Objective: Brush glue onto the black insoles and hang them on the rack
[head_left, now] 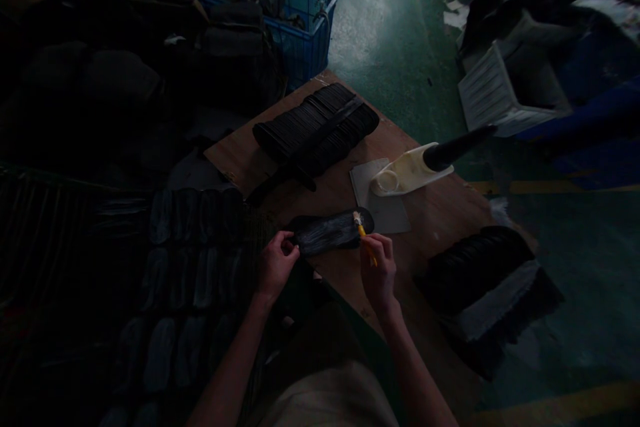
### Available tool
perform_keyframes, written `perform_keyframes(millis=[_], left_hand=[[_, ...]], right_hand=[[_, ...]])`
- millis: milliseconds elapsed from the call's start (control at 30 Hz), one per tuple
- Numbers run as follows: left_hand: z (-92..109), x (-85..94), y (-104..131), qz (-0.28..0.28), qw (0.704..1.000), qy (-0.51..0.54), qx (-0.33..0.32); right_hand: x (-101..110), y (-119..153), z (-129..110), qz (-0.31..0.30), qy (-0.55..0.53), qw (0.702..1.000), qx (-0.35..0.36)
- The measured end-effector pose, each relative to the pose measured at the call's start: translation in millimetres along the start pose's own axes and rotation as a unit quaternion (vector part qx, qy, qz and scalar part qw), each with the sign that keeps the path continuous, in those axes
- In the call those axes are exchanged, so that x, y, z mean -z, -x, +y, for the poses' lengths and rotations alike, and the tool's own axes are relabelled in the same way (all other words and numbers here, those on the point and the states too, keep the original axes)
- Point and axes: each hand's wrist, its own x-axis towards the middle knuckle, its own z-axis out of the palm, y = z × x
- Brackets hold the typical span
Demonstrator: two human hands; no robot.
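My left hand (pixel 277 263) pinches the left end of a dark, sole-shaped piece (pixel 327 233) lying near the front edge of the wooden board. A whitish, streaky film covers much of its upper face. Between the fingers of my right hand (pixel 379 272) is a small brush with a yellow handle (pixel 367 243). Its pale tip touches the piece near the right end. Just beyond lies a grey flat sheet (pixel 387 210), and on it part of a cream-coloured container (pixel 410 173) with a black handle sticking out.
A strapped bundle of black pieces (pixel 320 130) lies on the board (pixel 235 153); another black stack (pixel 480 273) sits at right. Rows of white-smeared pieces (pixel 160 280) spread at left. Beyond the board stands a blue crate (pixel 305 47); a white basket (pixel 493 97) is farther right.
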Motion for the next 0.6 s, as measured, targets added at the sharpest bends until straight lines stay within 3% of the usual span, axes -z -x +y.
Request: perform_keyframes(millis=[100, 233, 367, 600], left_hand=[[1, -0.9, 0, 0.004, 1.0, -0.003, 0.001], [1, -1.4, 0, 0.01, 1.0, 0.01, 0.006], [2, -3.3, 2, 0.018, 0.999, 0.018, 0.029], [3, -12.9, 7, 0.01, 0.997, 0.02, 0.077]], right_hand=[[1, -3, 0, -0.013, -0.011, 1.0, -0.004], [10, -12, 10, 0.028, 0.006, 1.0, 0.002], [16, -11, 16, 0.0, 0.022, 1.0, 0.014], [6, 15, -13, -0.017, 0.014, 1.0, -0.013]])
